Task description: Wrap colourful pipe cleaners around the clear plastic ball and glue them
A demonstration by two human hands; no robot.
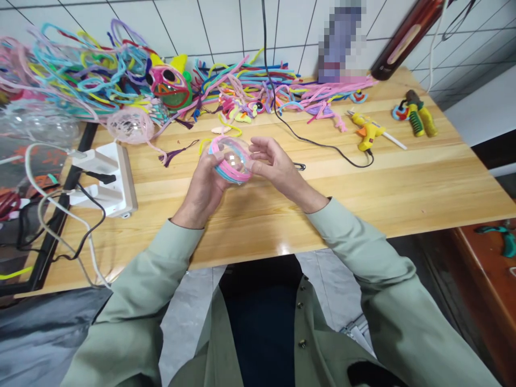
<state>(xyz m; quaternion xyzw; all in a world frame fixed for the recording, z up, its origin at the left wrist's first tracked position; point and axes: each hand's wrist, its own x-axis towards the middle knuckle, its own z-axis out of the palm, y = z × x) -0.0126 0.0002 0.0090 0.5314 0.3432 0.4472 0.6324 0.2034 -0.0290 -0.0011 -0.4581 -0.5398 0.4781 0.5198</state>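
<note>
Just above the middle of the wooden table, a clear plastic ball [234, 159] is wrapped in pink and light-blue fuzzy pipe cleaners. My left hand [205, 185] grips it from the left, thumb over the pink band. On its other side, my right hand [276, 165] holds the ball's edge between thumb and fingertips, the other fingers loosely curled. Behind the ball are a yellow pipe cleaner [231, 129] and a small pale piece [220, 130]. A dark metal clip [299, 166] lies partly hidden behind my right hand.
Pipe cleaners [108, 75] pile along the wall, with a decorated ball [171, 86] among them. A yellow glue gun [367, 133] trails a black cord across the table. Pliers [420, 114] lie at right; a white power strip [107, 180] with cables is at left.
</note>
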